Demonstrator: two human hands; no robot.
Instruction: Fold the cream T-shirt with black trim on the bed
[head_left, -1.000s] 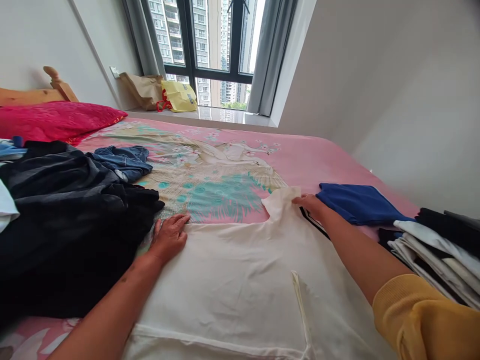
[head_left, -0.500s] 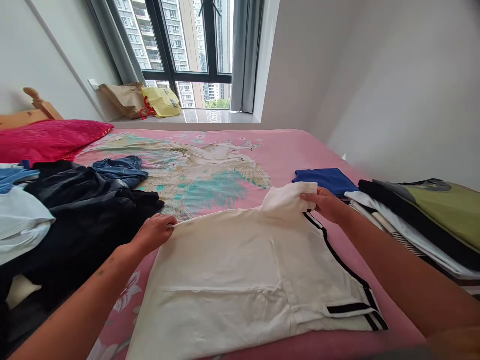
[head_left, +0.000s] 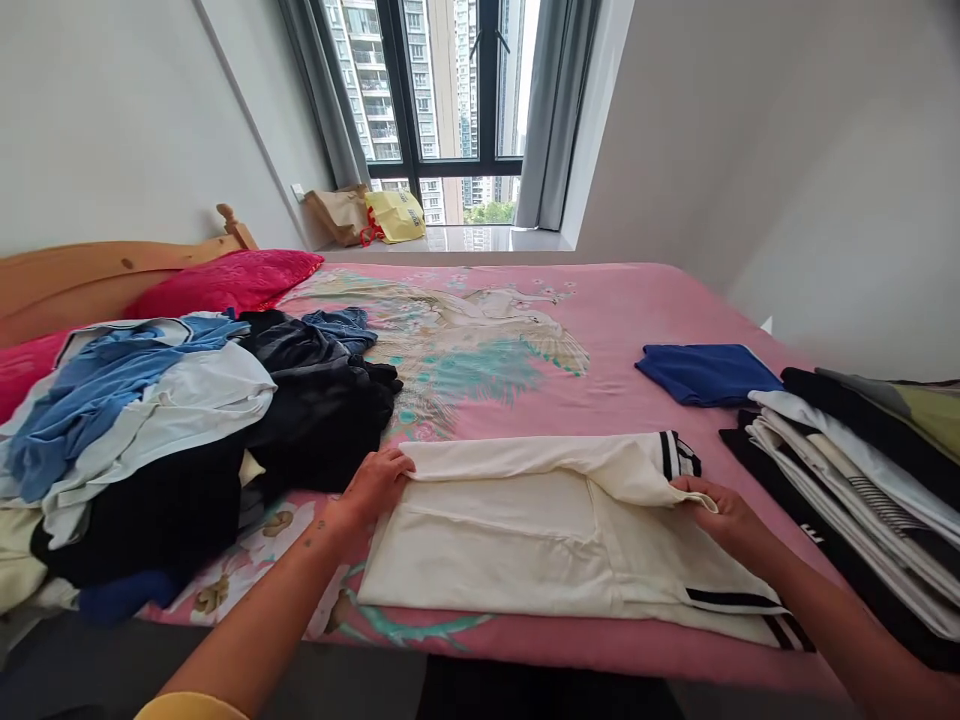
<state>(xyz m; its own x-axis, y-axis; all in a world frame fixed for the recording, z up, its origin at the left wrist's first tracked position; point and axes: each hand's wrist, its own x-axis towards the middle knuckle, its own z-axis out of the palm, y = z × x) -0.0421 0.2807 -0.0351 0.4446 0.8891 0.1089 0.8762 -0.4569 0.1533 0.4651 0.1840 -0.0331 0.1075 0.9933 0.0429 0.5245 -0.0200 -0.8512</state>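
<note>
A cream-white garment with black striped trim [head_left: 510,550] lies on the bed's near side, its far edge turned over toward me. My left hand [head_left: 379,478] pinches the left end of the turned-over strip. At the right, my right hand [head_left: 712,503] grips the strip's other end, where the cloth lifts into a loose fold. Black-and-white ribbing shows at the far right corner and again at the near right corner. Whether it is a shirt or another kind of garment I cannot tell.
Left of the garment spreads a heap of loose clothes [head_left: 187,420]. To the right stands a stack of folded clothes [head_left: 862,480], with a folded blue garment [head_left: 705,374] behind it. A red pillow [head_left: 232,284] lies by the wooden headboard [head_left: 112,275]. Bags [head_left: 394,215] sit on the windowsill.
Both hands have drawn the far edge of the cream garment toward me, folding it over onto itself. The camera view has shifted left and back, showing more of the clothes heap.
</note>
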